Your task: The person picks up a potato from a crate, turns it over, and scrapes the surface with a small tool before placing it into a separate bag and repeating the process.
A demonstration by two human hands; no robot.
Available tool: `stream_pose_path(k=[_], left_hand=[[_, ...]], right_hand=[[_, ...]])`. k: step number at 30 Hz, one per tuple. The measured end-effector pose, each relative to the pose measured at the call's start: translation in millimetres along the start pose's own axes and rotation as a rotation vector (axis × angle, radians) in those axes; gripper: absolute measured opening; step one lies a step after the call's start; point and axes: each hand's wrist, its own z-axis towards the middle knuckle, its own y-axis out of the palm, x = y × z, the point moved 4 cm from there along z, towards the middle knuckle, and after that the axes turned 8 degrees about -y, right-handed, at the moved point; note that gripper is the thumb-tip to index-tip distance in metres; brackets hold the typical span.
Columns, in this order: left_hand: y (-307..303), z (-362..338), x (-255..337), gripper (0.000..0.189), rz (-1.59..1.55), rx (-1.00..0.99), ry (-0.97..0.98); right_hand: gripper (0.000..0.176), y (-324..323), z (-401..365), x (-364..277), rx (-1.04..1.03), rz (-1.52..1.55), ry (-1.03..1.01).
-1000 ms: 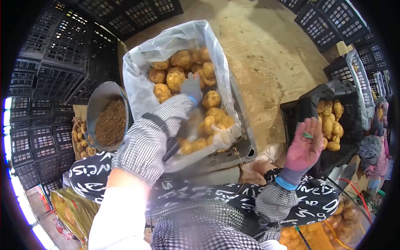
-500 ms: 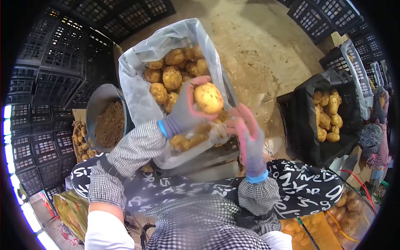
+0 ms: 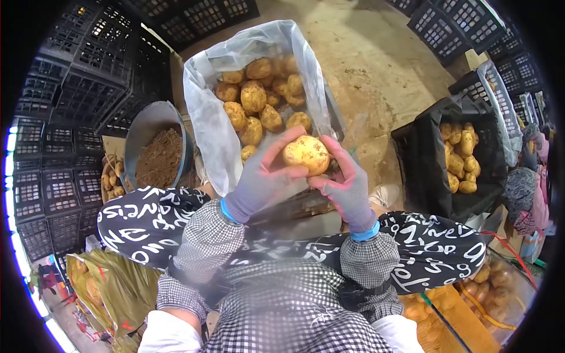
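Observation:
A pale yellow potato with brown specks (image 3: 306, 155) is held up between my two gloved hands, over the near end of a crate lined with white plastic (image 3: 208, 112). My left hand (image 3: 268, 176) grips its left side, with the thumb below and the fingers above. On the right side, my right hand (image 3: 344, 179) closes its fingertips on the same potato. Both gloves are grey with pink fingers. Several dirt-covered potatoes (image 3: 253, 97) lie in the crate beyond my hands.
To the left stands a bucket of soil (image 3: 159, 159), near stacked black crates (image 3: 88, 76). A black-lined crate (image 3: 412, 165) on the right holds potatoes (image 3: 462, 156). Potato bags (image 3: 112, 288) lie at lower left. A person in pink (image 3: 539, 203) is at the right edge.
My right hand has come in from the right and now touches the potato. The potato has moved slightly right and down, turned in my left hand. The view has shifted a little.

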Motion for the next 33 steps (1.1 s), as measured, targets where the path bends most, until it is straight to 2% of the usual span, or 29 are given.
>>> stream_pose_path(k=[1, 4, 7, 9, 10, 11, 13, 16, 18, 19, 22, 25, 28, 31, 33], left_hand=[[0, -2, -4, 0.057, -0.057, -0.001, -0.018], [-10, 1, -3, 0.073, -0.046, 0.13, -0.138], [-11, -1, 0, 0.073, 0.009, 0.129, -0.127], [-12, 3, -6, 0.065, 0.14, 0.094, 0.046], [-12, 4, -8, 0.061, 0.207, 0.074, 0.13], [-15, 3, -14, 0.062, 0.141, 0.05, 0.024], [-14, 0, -18, 0.066, 0.004, 0.004, -0.186], [-13, -4, -17, 0.072, 0.145, 0.003, 0.093], [-12, 0, -21, 0.078, 0.14, 0.007, 0.191], [-11, 1, -21, 0.081, 0.138, 0.009, 0.239], [-3, 0, -14, 0.085, 0.278, 0.039, 0.184], [-3, 0, -8, 0.088, 0.236, -0.01, 0.096], [0, 0, -1, 0.088, 0.346, -0.059, 0.132], [-2, -2, -6, 0.082, 0.197, -0.117, 0.131], [-5, -1, 0, 0.072, 0.302, -0.158, 0.207]], right_hand=[[0.085, 1, -1, 1, -0.003, 0.043, 0.017], [0.085, 4, -4, 3, 0.0, 0.148, 0.065], [0.084, 7, -2, 3, 0.002, 0.172, 0.055], [0.085, 8, 0, 6, 0.006, 0.157, 0.004], [0.082, 7, 0, 9, -0.009, 0.051, 0.025], [0.079, 4, -2, 13, -0.022, -0.056, 0.048], [0.074, -1, -4, 20, 0.023, -0.041, 0.099], [0.071, -5, 1, 28, 0.105, 0.195, 0.102], [0.072, 0, 5, 26, 0.017, 0.17, 0.009], [0.074, 5, 5, 23, -0.007, 0.182, 0.028], [0.08, 13, 2, 9, -0.063, 0.245, 0.067], [0.082, 12, 0, 9, -0.08, 0.369, 0.076], [0.084, 8, 0, 12, -0.098, 0.437, 0.103], [0.085, 7, 0, 10, -0.117, 0.433, 0.107], [0.087, 5, -1, 7, -0.14, 0.452, 0.095]])
